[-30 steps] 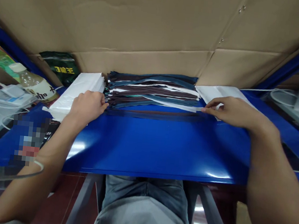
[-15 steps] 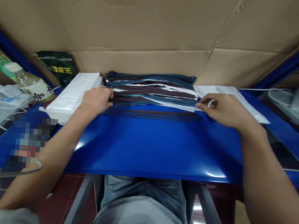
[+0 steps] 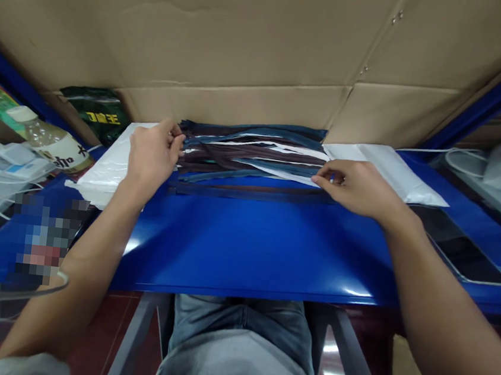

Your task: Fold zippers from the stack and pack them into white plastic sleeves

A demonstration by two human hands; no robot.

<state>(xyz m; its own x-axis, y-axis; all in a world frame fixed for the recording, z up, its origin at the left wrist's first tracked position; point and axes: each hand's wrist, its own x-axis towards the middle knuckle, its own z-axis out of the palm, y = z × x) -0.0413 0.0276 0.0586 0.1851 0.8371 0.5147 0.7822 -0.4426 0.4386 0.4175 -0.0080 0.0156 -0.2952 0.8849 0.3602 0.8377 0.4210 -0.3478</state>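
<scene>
Pinching strip pile (image 3: pixel 254 152) ends | left hand (image 3: pixel 151 153) | right hand (image 3: pixel 353 186)

The strip pile (image 3: pixel 254 155) lies on the tabletop (image 3: pixel 249 241) between two bag stacks: one (image 3: pixel 110 164) left, one (image 3: pixel 390 172) right; a phone (image 3: pixel 459 245) lies farther right.

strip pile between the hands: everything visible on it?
The strip pile is a loose stack of long, narrow, flat strips, seemingly fabric, in dark blue, teal, brown and white. They lie roughly parallel, left to right, some splayed out of line, at the far edge of the blue table against the cardboard wall. The left hand pinches the left ends; the right hand grips the right ends. White plastic bags flank it on both sides.
</scene>
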